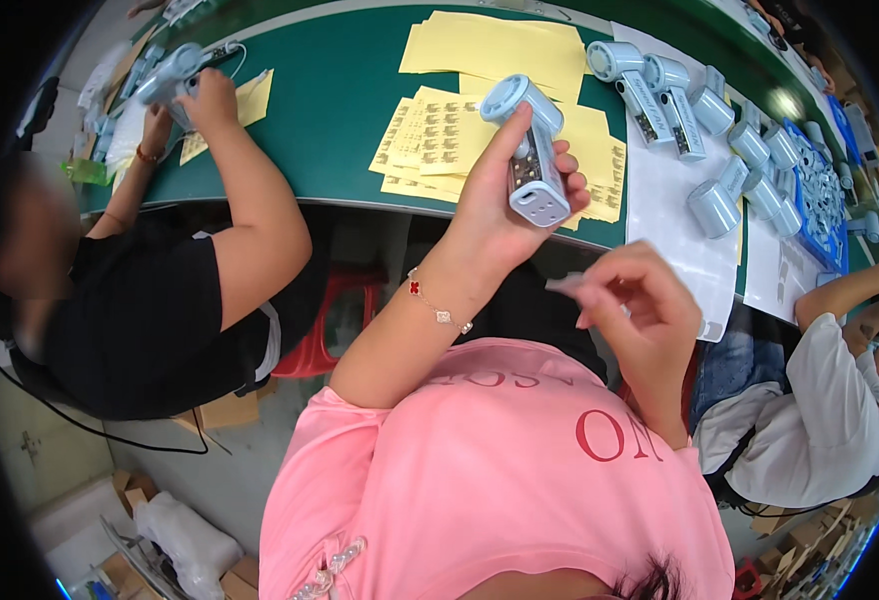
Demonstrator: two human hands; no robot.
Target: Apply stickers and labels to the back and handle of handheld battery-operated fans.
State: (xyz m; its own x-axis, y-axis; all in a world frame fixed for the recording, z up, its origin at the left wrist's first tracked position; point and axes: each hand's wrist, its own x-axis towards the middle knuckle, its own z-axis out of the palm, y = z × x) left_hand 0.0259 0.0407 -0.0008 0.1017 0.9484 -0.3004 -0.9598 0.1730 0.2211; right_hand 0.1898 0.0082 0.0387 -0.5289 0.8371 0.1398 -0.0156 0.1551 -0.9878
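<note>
My left hand point(488, 200) is wrapped round a light blue handheld fan point(530, 175). The fan is tilted, its round vented head pointing away from me and the port end of its handle toward me. A dark patterned panel shows on the handle, partly covered by my thumb. Lower and to the right, my right hand point(650, 305) pinches a small whitish, translucent piece point(564, 284) between thumb and forefinger, apart from the fan. What exactly that piece is, I cannot make out. Beneath the fan lie yellow sheets of small printed stickers point(445, 135).
More yellow sheets point(510, 50) lie farther back on the green table point(330, 110). Several light blue fans point(682, 120) rest on white paper point(670, 260) at right, beside a blue tray of small parts point(825, 215). Co-workers sit left point(150, 320) and right point(810, 420); a red stool point(345, 310) stands left.
</note>
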